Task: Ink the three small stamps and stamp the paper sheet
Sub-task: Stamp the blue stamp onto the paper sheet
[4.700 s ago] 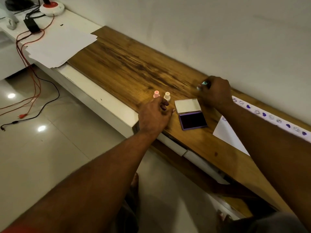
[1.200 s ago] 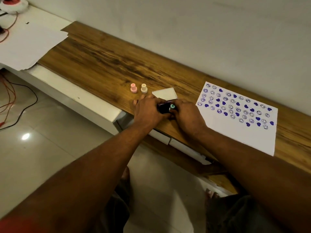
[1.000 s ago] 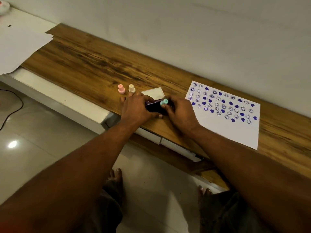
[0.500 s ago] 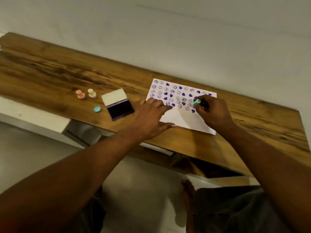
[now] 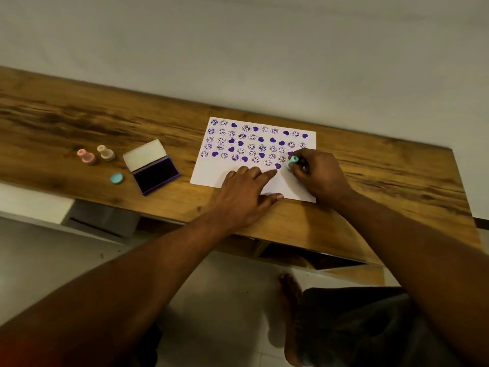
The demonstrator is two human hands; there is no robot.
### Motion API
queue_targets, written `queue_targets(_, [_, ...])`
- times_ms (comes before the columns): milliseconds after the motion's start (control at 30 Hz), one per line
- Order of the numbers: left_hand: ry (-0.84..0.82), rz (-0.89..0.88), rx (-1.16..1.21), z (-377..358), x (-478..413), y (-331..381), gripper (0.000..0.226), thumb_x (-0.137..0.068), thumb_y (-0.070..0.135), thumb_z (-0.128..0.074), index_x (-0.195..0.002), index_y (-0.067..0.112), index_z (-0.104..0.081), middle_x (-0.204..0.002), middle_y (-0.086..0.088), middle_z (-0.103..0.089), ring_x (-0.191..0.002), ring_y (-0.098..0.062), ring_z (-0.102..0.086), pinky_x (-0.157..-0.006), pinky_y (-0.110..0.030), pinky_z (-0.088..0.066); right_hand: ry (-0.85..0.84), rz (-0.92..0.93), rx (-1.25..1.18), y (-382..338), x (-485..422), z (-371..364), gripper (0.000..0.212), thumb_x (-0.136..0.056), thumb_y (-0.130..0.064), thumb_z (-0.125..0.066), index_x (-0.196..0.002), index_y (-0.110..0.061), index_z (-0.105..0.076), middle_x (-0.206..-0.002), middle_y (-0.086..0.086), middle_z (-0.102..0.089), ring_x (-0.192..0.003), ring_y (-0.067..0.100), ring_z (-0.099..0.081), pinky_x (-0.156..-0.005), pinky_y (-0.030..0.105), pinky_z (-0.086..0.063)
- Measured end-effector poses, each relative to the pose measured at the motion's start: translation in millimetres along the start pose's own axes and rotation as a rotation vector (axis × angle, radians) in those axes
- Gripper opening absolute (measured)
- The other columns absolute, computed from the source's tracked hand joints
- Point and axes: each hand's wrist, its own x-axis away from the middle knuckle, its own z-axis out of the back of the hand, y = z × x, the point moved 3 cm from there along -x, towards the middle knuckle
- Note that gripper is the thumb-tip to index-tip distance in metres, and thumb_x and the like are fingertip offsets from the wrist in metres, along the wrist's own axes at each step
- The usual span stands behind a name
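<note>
A person's right hand (image 5: 320,176) pinches a teal stamp (image 5: 292,162) between thumb and fingertips over the right end of the lowest row of purple smileys and hearts on the paper sheet (image 5: 211,173). The fingers hide the stamp's face, so whether it touches the paper cannot be told. The left hand (image 5: 246,197) lies flat, fingers spread, on the sheet's blank lower half. On the wooden desk (image 5: 79,123) to the left lie the open purple ink pad (image 5: 156,174), a loose teal cap (image 5: 116,178), and the pink stamp (image 5: 86,155) and cream stamp (image 5: 105,152) upright side by side. A bare foot (image 5: 291,287) shows on the floor below. A second earlier both hands were at the ink pad, the left steadying it while the right pressed the teal stamp in; both have since crossed to the sheet.
</note>
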Motion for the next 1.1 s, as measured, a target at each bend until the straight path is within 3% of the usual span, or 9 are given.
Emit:
queue_targets(267, [0.077, -0.019, 0.004, -9, -2, -4, 0.065, -0.098, 0.074, -0.040, -0.148, 0.035, -0.052, -0.123, 0.004, -0.062, -0.111, -0.019, -0.054, -0.096, -0.043, -0.045, 0.308, 0.150, -0.118, -40, -14, 32, 0.018, -0.100, -0.031, -0.062, -0.107, -0.019, -0.073, -0.087, -0.009, -0.070, -0.072, 0.006, -0.058, -0.066, 0.020, -0.044])
queue_targets(367, [0.079, -0.016, 0.002, -8, -1, -3, 0.066, -0.098, 0.073, -0.040, -0.149, 0.033, -0.053, -0.122, 0.003, -0.062, -0.111, -0.019, -0.053, -0.095, -0.043, -0.044, 0.069, 0.023, 0.057, -26, -2, 0, 0.027, -0.102, -0.025, -0.061, -0.121, -0.011, -0.072, -0.109, 0.010, -0.076, -0.094, 0.027, -0.069, -0.081, 0.034, -0.049])
queue_targets(433, [0.078, -0.015, -0.002, -8, 0, -2, 0.067, -0.098, 0.073, -0.040, -0.149, 0.032, -0.054, -0.124, 0.003, -0.062, -0.112, -0.019, -0.053, -0.096, -0.043, -0.044, 0.000, -0.065, 0.093, -15, 8, -14, 0.032, -0.103, -0.025, -0.061, -0.128, -0.008, -0.069, -0.118, 0.016, -0.075, -0.103, 0.034, -0.068, -0.084, 0.035, -0.048])
queue_targets(933, [0.107, -0.020, -0.015, -13, 0, -4, 0.065, -0.098, 0.073, -0.043, -0.147, 0.032, -0.054, -0.125, 0.003, -0.063, -0.113, -0.019, -0.055, -0.096, -0.044, -0.047, 0.071, -0.082, 0.077, -24, 13, -14, 0.032, -0.105, -0.026, -0.060, -0.129, -0.009, -0.068, -0.121, 0.014, -0.074, -0.105, 0.030, -0.069, -0.088, 0.035, -0.051])
queue_targets(1100, [0.080, -0.023, 0.001, -8, 1, -2, 0.066, -0.098, 0.072, -0.042, -0.149, 0.031, -0.051, -0.128, 0.002, -0.062, -0.116, -0.020, -0.054, -0.098, -0.044, -0.045, 0.008, -0.136, 0.062, -23, 5, -8, 0.032, -0.100, -0.029, -0.068, -0.126, -0.011, -0.072, -0.113, 0.011, -0.077, -0.097, 0.026, -0.070, -0.083, 0.031, -0.051])
